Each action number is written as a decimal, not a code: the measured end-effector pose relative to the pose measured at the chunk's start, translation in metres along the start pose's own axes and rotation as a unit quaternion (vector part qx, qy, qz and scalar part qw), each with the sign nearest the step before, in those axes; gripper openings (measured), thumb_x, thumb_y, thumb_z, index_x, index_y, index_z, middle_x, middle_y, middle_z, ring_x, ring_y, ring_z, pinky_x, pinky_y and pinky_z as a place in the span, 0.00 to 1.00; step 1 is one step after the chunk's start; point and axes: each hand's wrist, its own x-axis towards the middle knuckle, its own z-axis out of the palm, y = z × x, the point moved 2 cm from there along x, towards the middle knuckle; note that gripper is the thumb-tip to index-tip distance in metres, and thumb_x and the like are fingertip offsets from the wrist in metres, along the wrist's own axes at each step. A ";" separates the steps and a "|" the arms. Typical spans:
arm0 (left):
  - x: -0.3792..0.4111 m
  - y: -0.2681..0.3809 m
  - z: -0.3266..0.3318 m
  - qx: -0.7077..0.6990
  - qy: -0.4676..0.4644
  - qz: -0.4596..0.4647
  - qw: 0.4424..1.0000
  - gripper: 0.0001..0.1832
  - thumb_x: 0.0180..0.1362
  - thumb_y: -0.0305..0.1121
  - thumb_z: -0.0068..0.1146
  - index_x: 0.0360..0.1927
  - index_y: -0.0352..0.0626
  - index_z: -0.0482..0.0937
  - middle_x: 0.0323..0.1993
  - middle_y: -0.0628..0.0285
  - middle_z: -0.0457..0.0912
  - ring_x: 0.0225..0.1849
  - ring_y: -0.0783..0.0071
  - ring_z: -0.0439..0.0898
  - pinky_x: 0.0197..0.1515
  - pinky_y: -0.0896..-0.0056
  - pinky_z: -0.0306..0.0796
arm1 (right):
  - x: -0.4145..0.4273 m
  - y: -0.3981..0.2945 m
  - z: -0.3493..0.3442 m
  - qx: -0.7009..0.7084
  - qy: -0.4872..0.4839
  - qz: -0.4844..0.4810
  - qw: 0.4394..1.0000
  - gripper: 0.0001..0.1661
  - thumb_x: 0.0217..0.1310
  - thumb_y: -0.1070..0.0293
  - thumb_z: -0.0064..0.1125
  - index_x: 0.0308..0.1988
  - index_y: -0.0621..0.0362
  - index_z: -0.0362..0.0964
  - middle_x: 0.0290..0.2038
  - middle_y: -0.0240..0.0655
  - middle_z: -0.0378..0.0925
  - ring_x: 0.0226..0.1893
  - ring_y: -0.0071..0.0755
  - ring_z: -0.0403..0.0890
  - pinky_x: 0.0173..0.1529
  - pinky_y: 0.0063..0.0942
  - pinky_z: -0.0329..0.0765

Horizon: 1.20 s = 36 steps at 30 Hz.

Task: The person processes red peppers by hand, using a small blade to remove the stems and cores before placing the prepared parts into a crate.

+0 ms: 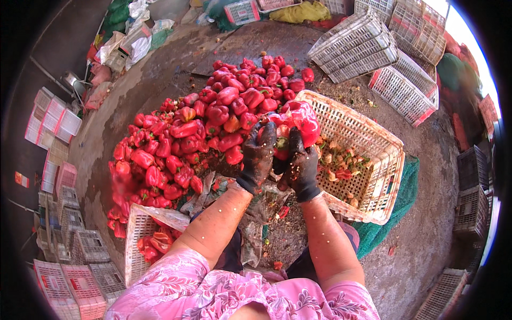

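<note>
Both hands wear dark, wet gloves speckled with seeds. My left hand [259,154] and my right hand [299,163] are close together in front of me, holding an opened red bell pepper [305,120] between them, with its flesh spread above the fingers. A greenish piece shows between the thumbs; the fingertips are partly hidden. Beyond and left of my hands lies a large heap of red bell peppers [218,114]. Right beside my right hand stands a white plastic crate [384,170] holding pepper cores and scraps [340,160].
Another white crate [134,244] with opened red peppers [157,244] stands by my left forearm. Green netting [406,188] lies under the right crate. Empty crates [356,44] stand at the upper right, and crate stacks [76,280] line the left. Dirty cloth [252,224] lies between my legs.
</note>
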 end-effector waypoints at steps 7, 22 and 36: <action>0.004 -0.063 -0.006 -0.288 -0.070 -0.128 0.947 0.24 0.66 0.47 0.41 0.55 0.38 0.70 0.50 0.60 0.75 0.49 0.74 0.74 0.54 0.69 0.68 | 0.005 0.007 -0.006 -0.050 -0.032 -0.020 0.998 0.28 0.60 0.47 0.55 0.50 0.57 0.68 0.35 0.36 0.79 0.25 0.36 0.79 0.28 0.30 0.75; 0.014 0.008 -0.021 -0.134 -0.302 0.120 0.936 0.32 0.56 0.25 0.58 0.64 0.43 0.60 0.65 0.59 0.62 0.65 0.69 0.61 0.67 0.68 0.56 | 0.002 -0.063 -0.013 -0.011 -0.057 0.140 0.988 0.24 0.59 0.47 0.56 0.38 0.59 0.71 0.18 0.34 0.72 0.10 0.30 0.72 0.14 0.27 0.68; 0.013 -0.024 -0.012 -0.111 -0.172 -0.038 0.978 0.24 0.52 0.27 0.64 0.53 0.40 0.70 0.44 0.65 0.76 0.43 0.80 0.75 0.50 0.76 0.70 | -0.005 -0.032 -0.003 -0.158 -0.148 0.050 0.975 0.37 0.55 0.54 0.60 0.59 0.60 0.61 0.29 0.39 0.79 0.22 0.30 0.80 0.25 0.27 0.77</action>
